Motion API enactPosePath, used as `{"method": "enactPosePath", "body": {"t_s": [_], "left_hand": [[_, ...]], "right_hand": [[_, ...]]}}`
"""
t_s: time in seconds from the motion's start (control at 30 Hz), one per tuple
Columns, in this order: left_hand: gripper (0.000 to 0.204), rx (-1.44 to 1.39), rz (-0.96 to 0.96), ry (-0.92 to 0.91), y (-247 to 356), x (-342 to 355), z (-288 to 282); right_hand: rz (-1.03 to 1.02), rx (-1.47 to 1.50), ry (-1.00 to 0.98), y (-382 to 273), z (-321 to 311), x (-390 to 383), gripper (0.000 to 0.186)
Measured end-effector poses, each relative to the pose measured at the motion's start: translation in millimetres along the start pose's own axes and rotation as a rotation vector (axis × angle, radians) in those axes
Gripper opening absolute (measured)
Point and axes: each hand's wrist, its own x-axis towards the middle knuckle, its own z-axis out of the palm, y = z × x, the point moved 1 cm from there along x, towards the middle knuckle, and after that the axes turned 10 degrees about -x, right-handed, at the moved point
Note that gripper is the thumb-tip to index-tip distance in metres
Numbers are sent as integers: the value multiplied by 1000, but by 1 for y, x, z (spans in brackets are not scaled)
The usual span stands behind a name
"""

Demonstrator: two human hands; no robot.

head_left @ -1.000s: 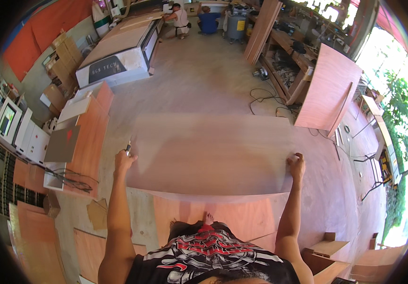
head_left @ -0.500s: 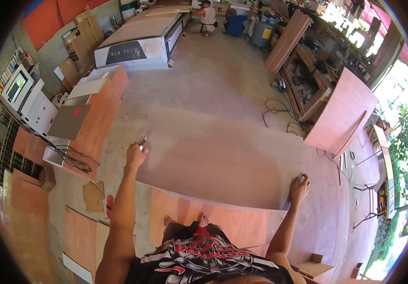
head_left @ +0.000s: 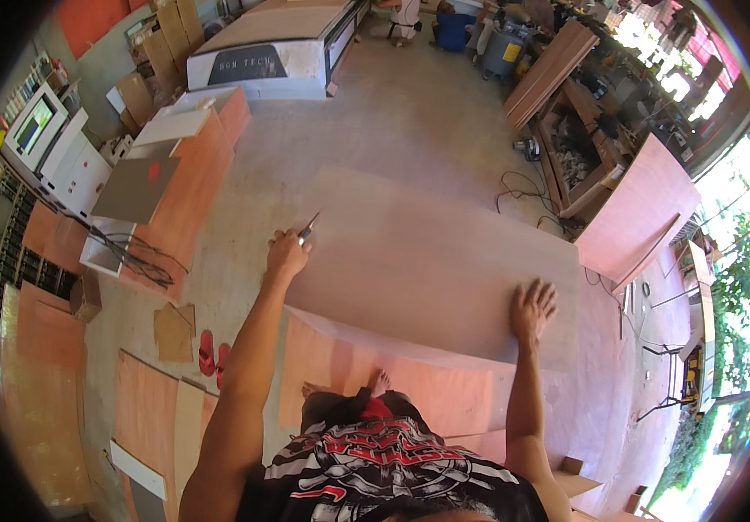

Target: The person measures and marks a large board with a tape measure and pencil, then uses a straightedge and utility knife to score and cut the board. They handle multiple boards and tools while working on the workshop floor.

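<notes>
A large greyish-brown sheet [head_left: 427, 270], flat and rectangular, lies in front of me. At its left edge my left hand [head_left: 288, 254] is closed round a slim pointed hand tool [head_left: 307, 230]. The tool has a pale handle and a thin dark tip that points away from me; its exact kind is too small to make out. My right hand [head_left: 533, 311] rests flat on the sheet near its right end, fingers spread, holding nothing. Under the sheet's near edge shows a reddish plywood panel [head_left: 445, 391], with my bare feet on it.
Red slippers [head_left: 207, 352] and brown cardboard [head_left: 175, 333] lie to the left. An orange-brown cabinet [head_left: 197, 204] stands beyond them. A plywood panel [head_left: 640, 204] leans at the right, near black cables [head_left: 514, 193]. A white machine [head_left: 257, 78] and other people [head_left: 453, 30] are at the back.
My right hand has let go of the sheet's right edge and now lies spread on its surface. My left hand, still holding the tool, appears further up and right as the view has shifted.
</notes>
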Motion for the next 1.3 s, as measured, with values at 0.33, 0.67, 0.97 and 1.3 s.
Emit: {"method": "enactPosePath", "body": {"t_s": [0.33,0.67,0.97,1.3], "left_hand": [[50,-34,66,-36,-6,2,3],[49,-42,137,24,-8,1,4],[44,-7,248,126,-11,-9,4],[42,-41,159,31,-8,-12,-8]], "right_hand": [[-440,137,30,-273,-38,-51,79],[-605,174,-13,-343,-57,-69,70],[-578,141,-41,-361,-45,5,67],[-636,264,-95,-406,-57,87,59]]}}
